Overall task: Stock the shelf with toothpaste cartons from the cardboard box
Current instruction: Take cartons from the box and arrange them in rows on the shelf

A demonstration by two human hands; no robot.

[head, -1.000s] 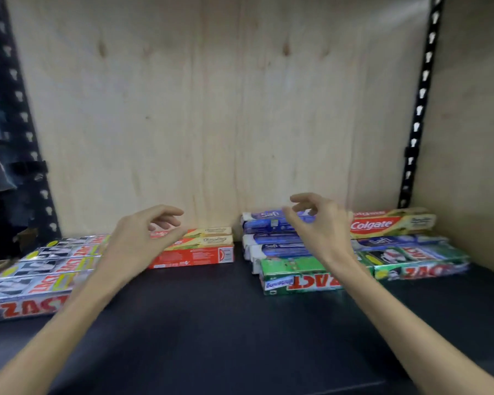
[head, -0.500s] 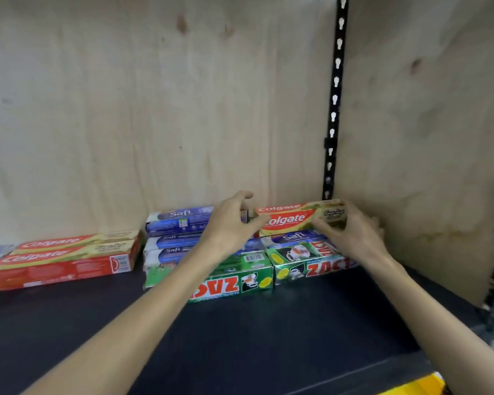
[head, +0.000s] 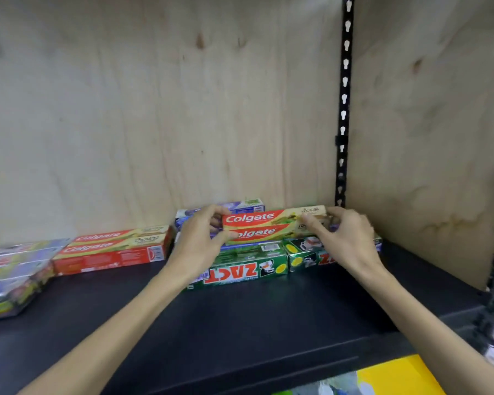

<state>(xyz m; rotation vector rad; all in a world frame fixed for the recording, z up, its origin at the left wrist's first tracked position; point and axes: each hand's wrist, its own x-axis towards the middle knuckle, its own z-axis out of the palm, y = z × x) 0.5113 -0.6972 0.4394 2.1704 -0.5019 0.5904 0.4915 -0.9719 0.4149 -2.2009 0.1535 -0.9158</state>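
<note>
Both hands, left hand (head: 196, 246) and right hand (head: 344, 238), pinch Colgate carton (head: 268, 223) ends near shelf (head: 240, 323) corner.

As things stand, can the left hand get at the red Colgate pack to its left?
Probably yes. The left hand is busy gripping the Colgate carton together with the right hand, so it must let go first. The red Colgate pack lies uncovered, with bare shelf in front.

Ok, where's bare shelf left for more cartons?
Bare: the dark shelf front strip, ahead of the green Zact cartons and red Colgate stack. Crowded: the back row, where both hands grip a Colgate carton on the right pile.
</note>
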